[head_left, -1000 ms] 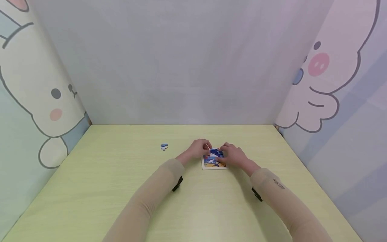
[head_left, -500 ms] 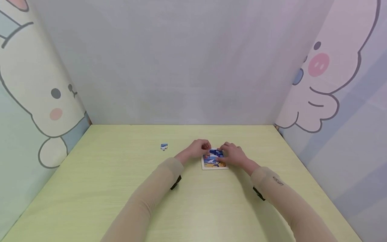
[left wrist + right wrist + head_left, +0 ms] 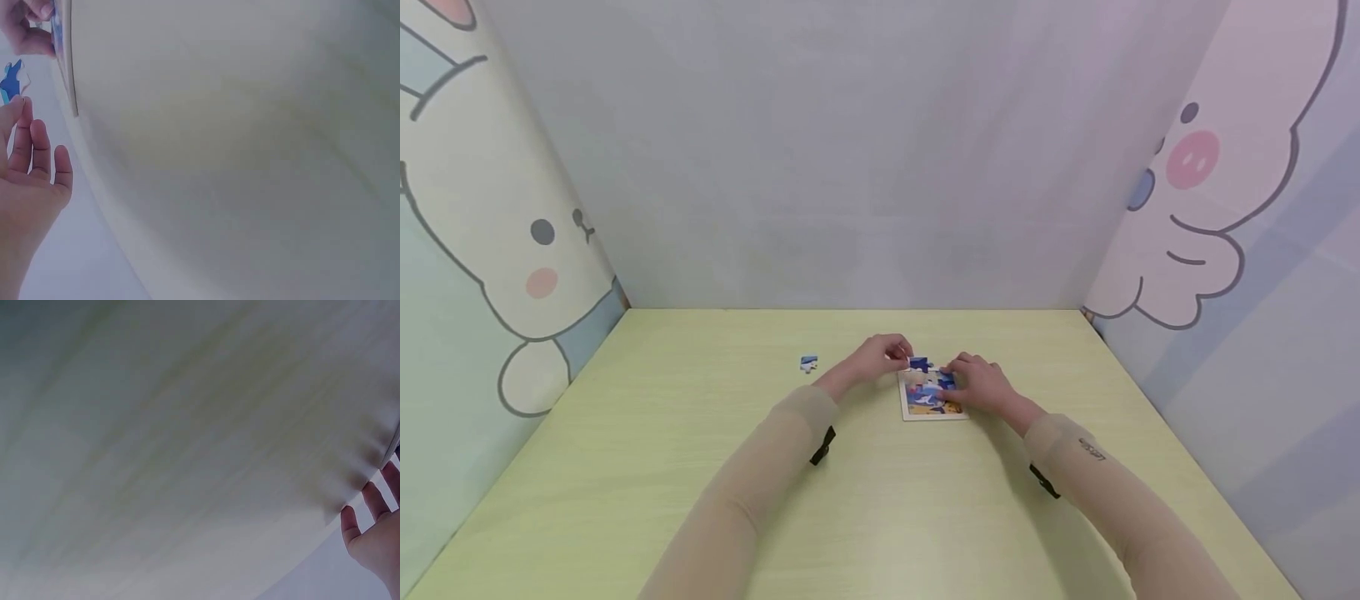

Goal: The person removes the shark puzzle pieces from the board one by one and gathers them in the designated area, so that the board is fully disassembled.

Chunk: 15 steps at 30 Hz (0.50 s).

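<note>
In the head view a small picture jigsaw puzzle [image 3: 928, 402] in a pale frame lies on the table, with a bare patch at its upper left. Over the frame's far left corner my left hand [image 3: 880, 357] pinches a dark blue puzzle piece [image 3: 918, 364] between thumb and fingertip. The left wrist view shows this piece [image 3: 12, 80] held up, its other fingers spread. My right hand [image 3: 983, 385] rests at the puzzle's right side, thumb and index finger apart on its surface. Its other fingertips [image 3: 347, 512] reach down beside the frame in the right wrist view.
A loose blue and white puzzle piece [image 3: 808, 363] lies on the light wooden table [image 3: 715, 433], left of the left hand. A grey curtain [image 3: 850, 167] stands behind the table's back edge. Side panels with cartoon animals [image 3: 1187, 200] border it.
My left hand has lifted off the puzzle and drawn back to the left with the dark blue piece, exposing a pale patch at the puzzle's upper left. The right hand has stayed put.
</note>
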### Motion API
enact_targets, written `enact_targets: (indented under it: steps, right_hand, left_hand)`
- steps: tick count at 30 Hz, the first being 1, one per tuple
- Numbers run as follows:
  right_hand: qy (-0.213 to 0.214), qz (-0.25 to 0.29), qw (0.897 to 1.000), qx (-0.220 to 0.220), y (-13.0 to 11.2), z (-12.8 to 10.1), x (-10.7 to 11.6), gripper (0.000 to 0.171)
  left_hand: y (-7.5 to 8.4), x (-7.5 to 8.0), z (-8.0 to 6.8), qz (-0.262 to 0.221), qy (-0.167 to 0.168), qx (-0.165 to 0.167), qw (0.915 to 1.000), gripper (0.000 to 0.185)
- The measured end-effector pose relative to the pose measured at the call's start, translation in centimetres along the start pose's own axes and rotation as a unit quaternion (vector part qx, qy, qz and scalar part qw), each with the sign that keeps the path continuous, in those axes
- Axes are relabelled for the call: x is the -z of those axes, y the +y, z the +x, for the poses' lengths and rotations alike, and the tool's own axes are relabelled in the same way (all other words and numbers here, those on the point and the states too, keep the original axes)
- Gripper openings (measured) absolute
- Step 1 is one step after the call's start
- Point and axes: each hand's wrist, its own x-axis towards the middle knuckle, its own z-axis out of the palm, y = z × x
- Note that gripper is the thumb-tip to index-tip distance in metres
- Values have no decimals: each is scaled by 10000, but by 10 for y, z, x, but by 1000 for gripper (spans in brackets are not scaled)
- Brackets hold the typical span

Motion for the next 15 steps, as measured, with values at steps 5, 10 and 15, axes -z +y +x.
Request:
enact_targets:
  steps: [5,10,15]
  right_hand:
    - [-50,38,10000,63,-1,-1,2,63]
    - [-182,23,9997,170,2,-2,5,63]
    - [-474,-26,9983,352,8,0,11,62]
  left_hand:
    - [-3,14,-9,7,58,63,10000,13]
    - [-9,31,-18,-10,209,106,9997,12]
    - [-14,46,-24,82,248,178,9995,13]
